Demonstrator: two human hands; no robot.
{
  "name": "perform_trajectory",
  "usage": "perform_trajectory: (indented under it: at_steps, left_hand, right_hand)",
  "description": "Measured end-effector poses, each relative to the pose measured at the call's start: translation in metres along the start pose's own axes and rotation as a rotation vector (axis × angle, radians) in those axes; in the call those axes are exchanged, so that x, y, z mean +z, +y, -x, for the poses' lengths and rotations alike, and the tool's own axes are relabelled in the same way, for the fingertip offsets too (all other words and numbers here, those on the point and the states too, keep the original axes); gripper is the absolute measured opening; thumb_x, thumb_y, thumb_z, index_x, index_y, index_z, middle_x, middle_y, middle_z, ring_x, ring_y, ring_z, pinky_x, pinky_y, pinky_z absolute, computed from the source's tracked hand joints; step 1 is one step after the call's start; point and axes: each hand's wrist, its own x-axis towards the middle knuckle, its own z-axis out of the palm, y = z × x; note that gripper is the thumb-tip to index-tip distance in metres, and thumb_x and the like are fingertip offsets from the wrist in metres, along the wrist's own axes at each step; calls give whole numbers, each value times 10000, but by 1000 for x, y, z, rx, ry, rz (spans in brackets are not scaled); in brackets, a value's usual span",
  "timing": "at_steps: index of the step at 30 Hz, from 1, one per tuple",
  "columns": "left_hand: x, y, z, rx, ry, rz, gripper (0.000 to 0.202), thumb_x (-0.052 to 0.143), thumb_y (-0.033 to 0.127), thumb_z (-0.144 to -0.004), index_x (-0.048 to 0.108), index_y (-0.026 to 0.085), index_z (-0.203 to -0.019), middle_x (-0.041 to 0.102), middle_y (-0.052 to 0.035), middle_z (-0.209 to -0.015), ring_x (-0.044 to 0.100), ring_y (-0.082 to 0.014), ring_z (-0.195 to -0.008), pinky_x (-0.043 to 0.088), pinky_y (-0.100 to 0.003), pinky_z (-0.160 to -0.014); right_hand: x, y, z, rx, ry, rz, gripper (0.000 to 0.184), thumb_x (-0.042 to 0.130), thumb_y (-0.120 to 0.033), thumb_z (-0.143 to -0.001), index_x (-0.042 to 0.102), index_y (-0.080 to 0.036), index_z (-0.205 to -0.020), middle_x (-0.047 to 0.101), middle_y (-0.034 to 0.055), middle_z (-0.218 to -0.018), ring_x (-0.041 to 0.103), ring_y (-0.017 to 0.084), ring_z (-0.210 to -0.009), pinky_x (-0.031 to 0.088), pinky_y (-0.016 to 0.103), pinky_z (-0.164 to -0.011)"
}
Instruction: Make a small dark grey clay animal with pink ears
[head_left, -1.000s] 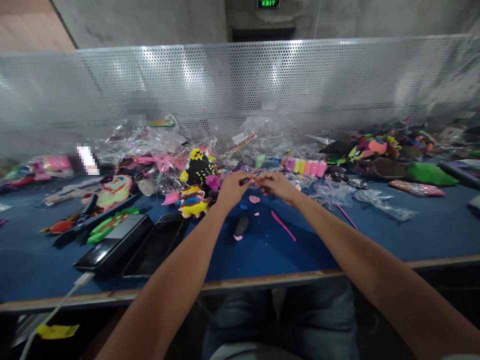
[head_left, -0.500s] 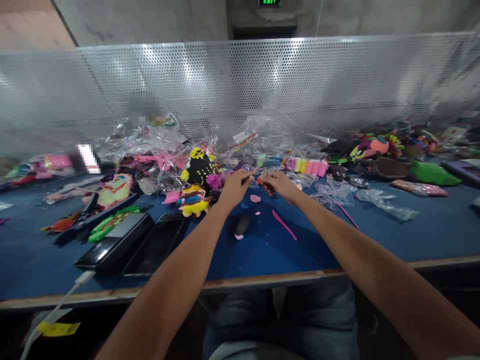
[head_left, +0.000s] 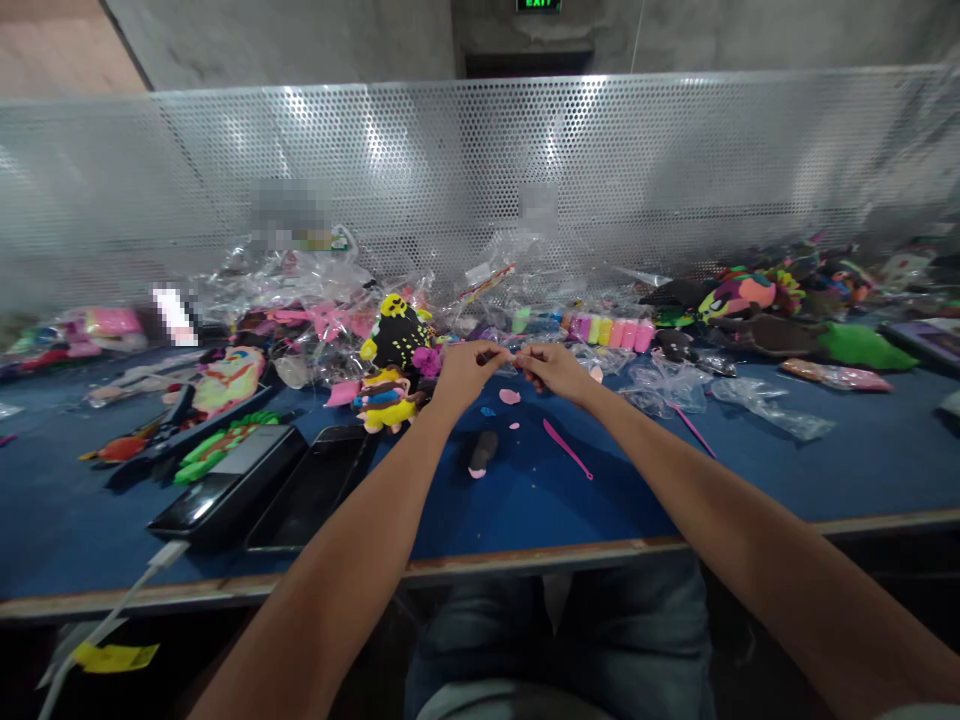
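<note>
My left hand (head_left: 474, 370) and my right hand (head_left: 556, 371) meet fingertip to fingertip above the blue table, both in a pinch. Something small and pinkish shows where the fingers come together, but its kind is hidden. Just below them lie a flat pink clay piece (head_left: 510, 396), a blue clay scrap (head_left: 487, 411) and a smaller pink bit (head_left: 514, 426). Closer to me rests a dark clay roll (head_left: 484, 452) with a pink end. A magenta plastic modelling tool (head_left: 568, 449) lies slanted to its right.
Yellow-and-black clay figures (head_left: 397, 345) stand left of my hands. A black phone (head_left: 311, 490) and a cabled power bank (head_left: 225, 480) lie nearer left. Behind are small coloured clay pots (head_left: 615, 332), plastic bags (head_left: 667, 385) and a perforated metal screen (head_left: 480, 170).
My hands have come closer, and their fingertips now meet. The red bit that showed at my right fingers is now mostly hidden. The things on the table stay where they were.
</note>
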Motion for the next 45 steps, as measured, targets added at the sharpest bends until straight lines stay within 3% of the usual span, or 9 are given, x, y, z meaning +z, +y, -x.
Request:
perform_trajectory:
  at_steps: [7,14,20,28,36,45]
  left_hand:
    - [3,-5,-2,-51,33,71,254,710,206,-791,742,184,-1041,764,-39,-921,666,-165,-745,508,-277,-715]
    - [-1,-4,-5,-17,47,37,168,660,317,-849,773,205,-904,782,-28,-907,688,-194,-809,502,-301,-771]
    - [-1,1,-1,-26,0,84,254,684,426,-812,766,186,-800,756,-13,-751,659,-170,-694,483,-266,-660]
    - [2,-2,-1,-37,41,65,175,716,217,-778,772,168,-936,777,-48,-900,674,-176,-755,506,-273,-701]
    - [4,-6,-4,-41,26,134,241,652,378,-846,773,173,-880,767,-44,-826,671,-188,-737,507,-298,-715]
    - [2,3,1,-76,49,205,257,791,383,-698,732,141,-761,679,-5,-652,557,-128,-564,415,-245,-549]
  right_hand:
    - [0,2,-1,-3,-9,11,303,638,-451,-794,547,-202,-647,522,-46,-527,449,81,-395,355,216,-403]
    - [0,1,-1,-9,4,17,211,638,-408,-798,621,-198,-783,528,-54,-544,455,86,-396,369,218,-404]
    - [-1,1,-1,-19,-7,27,195,629,-378,-814,632,-184,-789,523,-50,-540,456,83,-396,368,215,-405]
    - [-1,2,-2,-23,-1,39,185,597,-344,-840,647,-167,-832,522,-51,-555,463,74,-408,387,197,-404]
    - [-2,4,-4,-34,1,47,168,610,-334,-832,650,-171,-837,528,-53,-546,456,75,-393,381,198,-391]
    - [-2,7,-4,-45,-5,42,199,612,-361,-820,645,-166,-843,516,-53,-548,451,78,-405,381,199,-396]
